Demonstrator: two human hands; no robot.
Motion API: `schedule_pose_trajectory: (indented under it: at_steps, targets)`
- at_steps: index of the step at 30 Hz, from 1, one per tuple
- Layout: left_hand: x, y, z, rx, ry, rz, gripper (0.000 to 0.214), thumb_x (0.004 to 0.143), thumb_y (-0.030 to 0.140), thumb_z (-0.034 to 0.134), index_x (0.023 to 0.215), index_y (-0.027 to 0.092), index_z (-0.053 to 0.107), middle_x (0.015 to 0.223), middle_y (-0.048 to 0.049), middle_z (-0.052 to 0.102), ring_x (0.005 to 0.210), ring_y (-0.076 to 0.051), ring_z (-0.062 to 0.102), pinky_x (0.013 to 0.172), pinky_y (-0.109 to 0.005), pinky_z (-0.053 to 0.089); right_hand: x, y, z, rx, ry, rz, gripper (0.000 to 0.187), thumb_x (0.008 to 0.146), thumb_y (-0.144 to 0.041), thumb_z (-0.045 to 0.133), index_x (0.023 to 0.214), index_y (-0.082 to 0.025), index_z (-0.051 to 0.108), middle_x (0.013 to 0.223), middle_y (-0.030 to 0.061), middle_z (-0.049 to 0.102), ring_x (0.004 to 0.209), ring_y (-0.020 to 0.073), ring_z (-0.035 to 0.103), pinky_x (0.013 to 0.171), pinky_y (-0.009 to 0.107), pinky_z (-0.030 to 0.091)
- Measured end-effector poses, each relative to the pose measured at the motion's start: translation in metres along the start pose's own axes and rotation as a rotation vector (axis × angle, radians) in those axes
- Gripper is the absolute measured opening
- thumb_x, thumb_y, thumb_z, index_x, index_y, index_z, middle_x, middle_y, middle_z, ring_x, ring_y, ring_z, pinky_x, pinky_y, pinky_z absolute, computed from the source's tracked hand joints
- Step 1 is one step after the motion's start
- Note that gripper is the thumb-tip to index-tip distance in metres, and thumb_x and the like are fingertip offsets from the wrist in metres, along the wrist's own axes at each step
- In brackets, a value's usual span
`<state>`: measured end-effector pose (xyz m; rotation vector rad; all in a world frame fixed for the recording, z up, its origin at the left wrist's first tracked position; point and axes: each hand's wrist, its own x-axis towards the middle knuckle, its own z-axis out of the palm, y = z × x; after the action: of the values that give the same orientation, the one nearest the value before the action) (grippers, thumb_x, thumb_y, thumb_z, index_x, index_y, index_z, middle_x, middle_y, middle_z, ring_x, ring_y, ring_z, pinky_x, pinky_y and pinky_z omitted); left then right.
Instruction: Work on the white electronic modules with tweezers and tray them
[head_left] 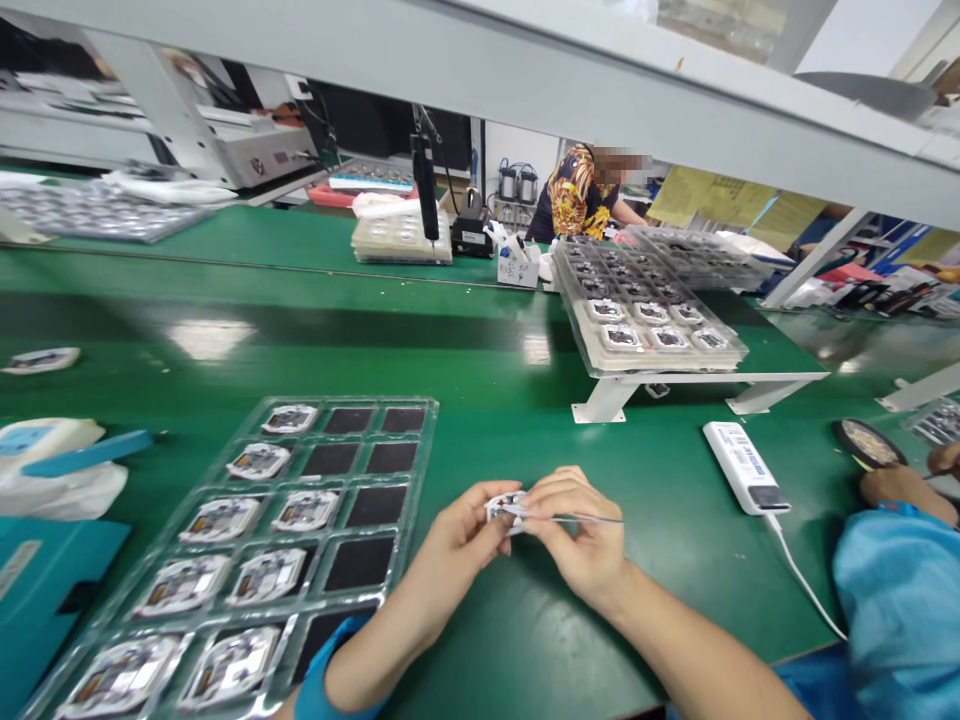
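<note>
Over the green bench, my left hand (pixel 466 535) pinches a small white device housing (pixel 495 508) with electronic parts inside. My right hand (pixel 581 525) closes around thin metal tweezers (pixel 592 519), whose back end sticks out to the right. Its fingertips meet the housing's right side and hide the tweezers' tips. To the left lies a clear plastic tray (pixel 433 425) with dark pads in its pockets. Similar housings (pixel 259 575) fill its left column and part of the middle one.
A white power strip (pixel 746 467) with a cable lies to the right, near a co-worker's blue sleeve (pixel 900 590). Stacked trays (pixel 649 330) rest on a low stand. An electric screwdriver (pixel 424 185) hangs at the back. A teal box (pixel 60 590) is at the left.
</note>
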<state>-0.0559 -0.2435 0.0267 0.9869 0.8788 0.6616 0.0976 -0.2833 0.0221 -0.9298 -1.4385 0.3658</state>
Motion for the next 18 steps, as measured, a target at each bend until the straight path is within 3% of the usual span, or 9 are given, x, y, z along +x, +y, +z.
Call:
schedule_pose_trajectory:
  at_steps: [6, 10, 14, 18]
  targets:
    - [0.000, -0.006, 0.001, 0.117, -0.027, 0.116, 0.035, 0.074, 0.029, 0.072, 0.107, 0.018, 0.068, 0.083, -0.0017, 0.068, 0.066, -0.015, 0.054, 0.063, -0.028, 0.044, 0.001, 0.000, 0.000, -0.050, -0.095, -0.006, 0.005, 0.087, -0.022, 0.072, 0.085, -0.027, 0.073, 0.079, 0.0025, 0.080, 0.073, 0.0214, 0.074, 0.075, 0.040, 0.051]
    - [-0.003, 0.001, 0.003, 0.092, 0.035, 0.064, 0.034, 0.078, 0.032, 0.068, 0.109, 0.019, 0.068, 0.079, -0.0003, 0.066, 0.063, -0.014, 0.053, 0.057, -0.025, 0.039, 0.001, 0.000, -0.002, 0.048, -0.001, 0.178, 0.007, 0.083, -0.019, 0.074, 0.085, -0.025, 0.072, 0.082, 0.0033, 0.078, 0.079, 0.0216, 0.072, 0.078, 0.038, 0.053]
    - [-0.004, 0.007, 0.003, 0.070, 0.074, 0.033, 0.028, 0.081, 0.037, 0.065, 0.100, 0.017, 0.071, 0.068, 0.0015, 0.061, 0.060, -0.013, 0.050, 0.055, -0.024, 0.036, 0.002, 0.000, -0.003, 0.224, 0.072, 0.403, 0.004, 0.087, -0.021, 0.069, 0.086, -0.024, 0.067, 0.082, 0.0015, 0.073, 0.074, 0.0169, 0.070, 0.069, 0.030, 0.055]
    - [-0.003, 0.008, 0.001, 0.062, 0.093, 0.014, 0.029, 0.079, 0.039, 0.067, 0.097, 0.017, 0.072, 0.073, -0.0001, 0.064, 0.060, -0.012, 0.050, 0.055, -0.024, 0.038, 0.004, 0.001, -0.002, 0.250, 0.059, 0.484, 0.007, 0.085, -0.026, 0.071, 0.082, -0.022, 0.066, 0.079, 0.0008, 0.071, 0.070, 0.0152, 0.068, 0.069, 0.029, 0.054]
